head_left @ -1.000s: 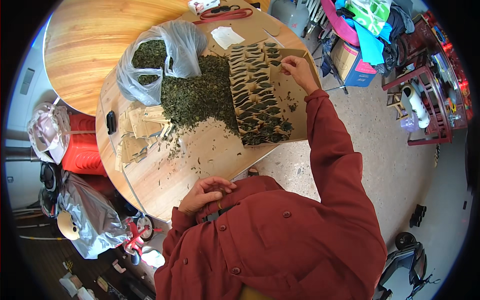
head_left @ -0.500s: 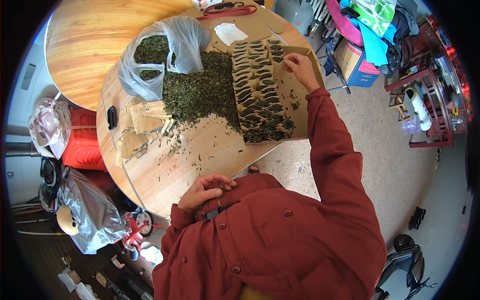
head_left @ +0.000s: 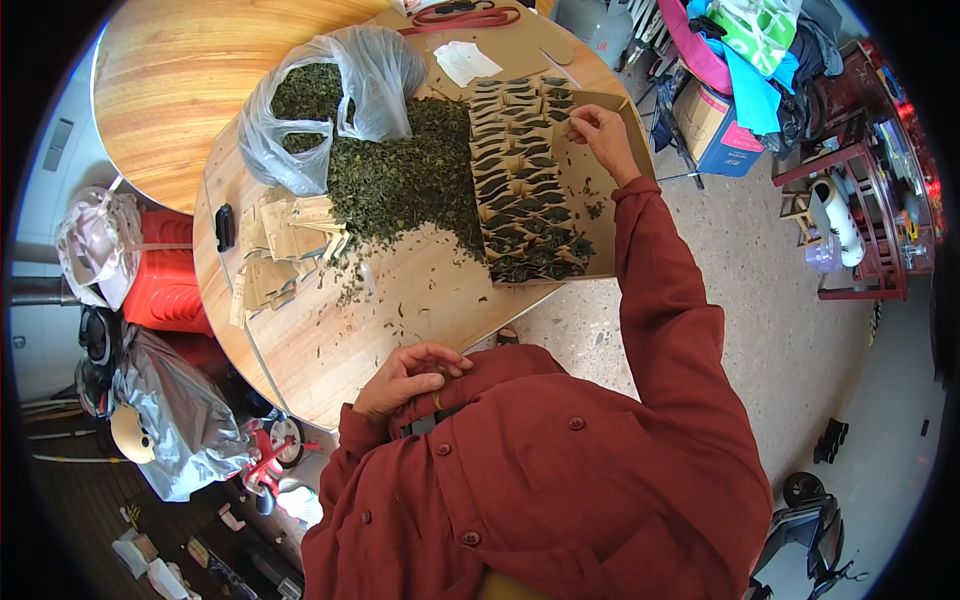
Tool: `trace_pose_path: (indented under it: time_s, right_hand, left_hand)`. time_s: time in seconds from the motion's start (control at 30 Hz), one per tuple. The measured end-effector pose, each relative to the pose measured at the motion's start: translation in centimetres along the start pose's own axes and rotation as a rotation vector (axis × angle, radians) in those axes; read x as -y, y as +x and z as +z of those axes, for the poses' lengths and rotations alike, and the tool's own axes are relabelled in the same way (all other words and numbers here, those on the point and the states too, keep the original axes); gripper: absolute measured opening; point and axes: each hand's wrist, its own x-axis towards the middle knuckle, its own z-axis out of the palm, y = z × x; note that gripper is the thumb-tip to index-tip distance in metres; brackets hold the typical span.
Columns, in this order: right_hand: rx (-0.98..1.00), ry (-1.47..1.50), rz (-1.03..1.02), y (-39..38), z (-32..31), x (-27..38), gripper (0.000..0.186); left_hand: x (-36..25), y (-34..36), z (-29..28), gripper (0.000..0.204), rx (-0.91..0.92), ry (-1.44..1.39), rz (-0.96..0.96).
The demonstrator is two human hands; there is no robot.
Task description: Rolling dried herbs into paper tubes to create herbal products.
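Observation:
My right hand (head_left: 604, 138) is over the right part of a shallow cardboard box (head_left: 605, 262), thumb and fingertips pinched together. Whatever they may hold is too small to make out. Beside the fingertips stand rows of small brown paper packets (head_left: 520, 190), upright and open-topped, filled with dark dried leaves. Loose leaf bits lie on the bare box bottom below the hand. My left hand (head_left: 415, 378) rests on my lap near the table edge, its fingers loosely stretched and holding nothing. Left of the box spreads a heap of dried green leaves (head_left: 400, 190).
A clear plastic bag (head_left: 375, 75) of leaves sits behind the heap. Flat brown paper packets (head_left: 285, 235) and a black object (head_left: 225, 228) lie at the table's left. White paper (head_left: 466, 62) and a red strap (head_left: 465, 20) lie at the back. Red stools (head_left: 165, 275) stand left.
The view has shifted slightly. My right hand keeps its pinch over the box near the packets, and my left hand stays on my lap.

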Motion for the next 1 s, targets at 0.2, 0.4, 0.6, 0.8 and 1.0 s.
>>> trace_pose_path:
  time_s: [0.2, 0.4, 0.6, 0.8, 1.0]
  right_hand:
    - [-0.010, 0.007, -0.002, -0.2, -0.1, 0.0, 0.014]
    - [-0.026, -0.002, 0.009, -0.4, -0.3, -0.3, 0.018]
    - [-0.028, -0.043, 0.028, -0.9, -0.9, -0.3, 0.019]
    - [-0.003, -0.167, -0.035, -0.6, -2.8, 1.1, 0.020]
    - [0.031, -0.288, -0.146, -5.0, -5.5, 12.5, 0.026]
  left_hand:
    - [0.1, 0.0, -0.1, 0.031, 0.008, 0.014, 0.011]
    - [0.3, 0.1, -0.2, 0.032, 0.024, 0.004, 0.015]
    - [0.4, 0.0, -0.5, 0.033, 0.068, -0.005, 0.010]
    - [0.7, -0.5, -0.8, 0.031, 0.065, 0.022, 0.025]
    - [0.6, -1.5, -1.7, 0.028, 0.097, 0.047, 0.055]
